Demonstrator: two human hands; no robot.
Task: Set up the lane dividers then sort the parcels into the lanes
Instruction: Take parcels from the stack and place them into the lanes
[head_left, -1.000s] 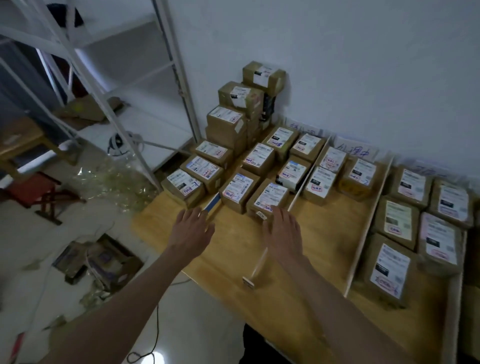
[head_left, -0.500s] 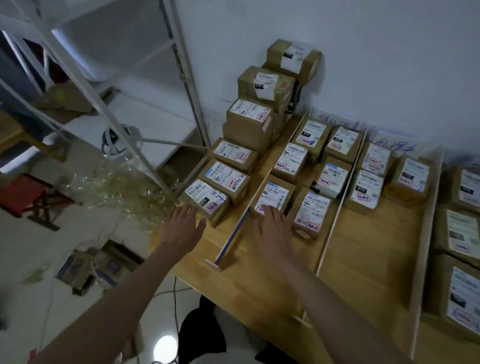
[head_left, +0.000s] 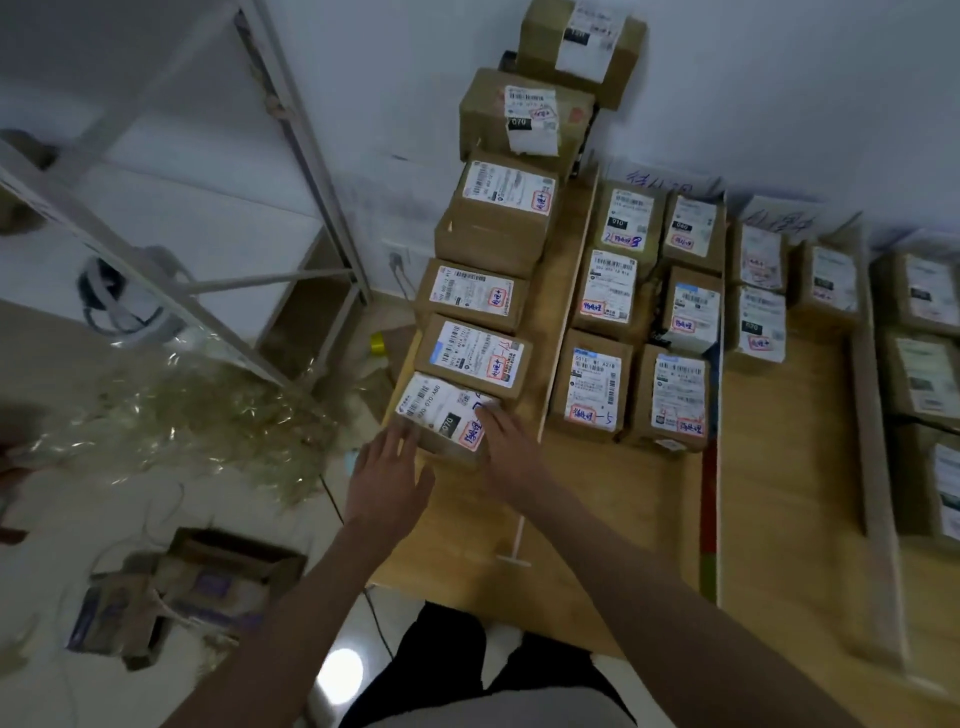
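Observation:
Brown parcels with white labels fill lanes on a wooden table (head_left: 779, 493). The nearest parcel of the leftmost lane (head_left: 445, 415) lies at the table's front left corner. My left hand (head_left: 388, 467) has straight fingers at that parcel's near left edge. My right hand (head_left: 506, 441) lays its fingers on the parcel's right top corner. A thin wooden divider (head_left: 563, 317) runs just right of this lane, with another divider (head_left: 719, 415) further right. More parcels (head_left: 592, 387) sit between them, and a stack (head_left: 506, 208) rises by the wall.
A white metal shelf frame (head_left: 306, 156) stands left of the table. Crumpled clear plastic (head_left: 171, 415) and an open carton (head_left: 208, 577) lie on the floor. Handwritten lane signs (head_left: 660, 182) lean on the wall. Further parcels (head_left: 924, 364) fill the right lanes.
The view has swung left and closer. Both hands have moved from either side of the blue-edged divider onto the nearest parcel of the leftmost lane.

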